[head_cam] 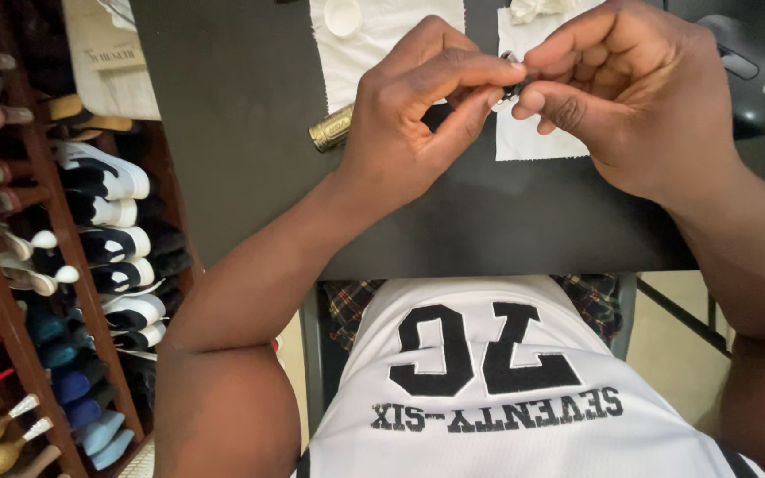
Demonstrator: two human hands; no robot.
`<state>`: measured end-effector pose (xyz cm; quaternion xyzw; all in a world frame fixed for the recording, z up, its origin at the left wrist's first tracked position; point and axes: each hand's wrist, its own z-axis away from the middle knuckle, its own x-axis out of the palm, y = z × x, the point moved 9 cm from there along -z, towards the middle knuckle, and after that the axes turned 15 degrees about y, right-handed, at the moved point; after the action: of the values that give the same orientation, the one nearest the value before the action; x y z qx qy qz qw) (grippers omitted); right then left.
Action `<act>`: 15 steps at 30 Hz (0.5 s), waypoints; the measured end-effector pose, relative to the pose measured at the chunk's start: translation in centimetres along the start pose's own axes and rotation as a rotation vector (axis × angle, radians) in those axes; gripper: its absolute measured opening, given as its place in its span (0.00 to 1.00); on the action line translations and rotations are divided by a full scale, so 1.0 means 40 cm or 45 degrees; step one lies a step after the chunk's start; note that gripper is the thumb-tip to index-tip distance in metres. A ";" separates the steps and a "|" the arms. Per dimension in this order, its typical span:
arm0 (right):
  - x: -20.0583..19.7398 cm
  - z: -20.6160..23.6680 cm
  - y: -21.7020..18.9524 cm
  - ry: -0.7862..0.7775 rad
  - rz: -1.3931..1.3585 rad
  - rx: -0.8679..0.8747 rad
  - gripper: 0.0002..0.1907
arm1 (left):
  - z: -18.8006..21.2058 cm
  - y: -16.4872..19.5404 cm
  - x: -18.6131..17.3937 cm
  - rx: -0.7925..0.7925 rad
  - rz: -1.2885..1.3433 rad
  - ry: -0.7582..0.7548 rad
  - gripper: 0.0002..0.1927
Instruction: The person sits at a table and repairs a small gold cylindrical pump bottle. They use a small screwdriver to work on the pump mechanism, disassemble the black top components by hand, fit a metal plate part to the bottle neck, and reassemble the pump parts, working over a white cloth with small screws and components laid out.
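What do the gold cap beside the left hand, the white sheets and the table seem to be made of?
Gold cap: probably metal, shiny with a ribbed side. White sheets: paper towel or thin cloth, matte with rough edges; I cannot tell which. Table: dark, smooth and matte, perhaps laminate or painted wood. The small dark part pinched between both hands is too hidden to judge.

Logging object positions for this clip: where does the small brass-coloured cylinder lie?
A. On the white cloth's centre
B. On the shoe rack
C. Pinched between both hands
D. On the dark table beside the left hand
D: the brass-coloured cylinder lies on the dark table just beside the left hand.
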<state>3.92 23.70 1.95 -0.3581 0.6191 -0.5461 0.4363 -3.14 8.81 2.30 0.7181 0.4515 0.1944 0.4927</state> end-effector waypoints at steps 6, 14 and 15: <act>0.003 -0.004 0.004 -0.035 -0.004 -0.030 0.10 | -0.006 0.010 -0.001 0.045 -0.038 -0.027 0.14; 0.016 -0.005 0.031 -0.097 -0.117 0.025 0.12 | -0.009 0.061 -0.004 0.286 -0.248 0.013 0.14; 0.015 -0.006 0.037 -0.097 -0.104 0.041 0.11 | -0.008 0.059 -0.002 0.266 -0.237 0.006 0.14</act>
<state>3.53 23.47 0.39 -0.3964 0.5779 -0.5593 0.4428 -2.34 8.66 4.52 0.7201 0.5351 0.1014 0.4300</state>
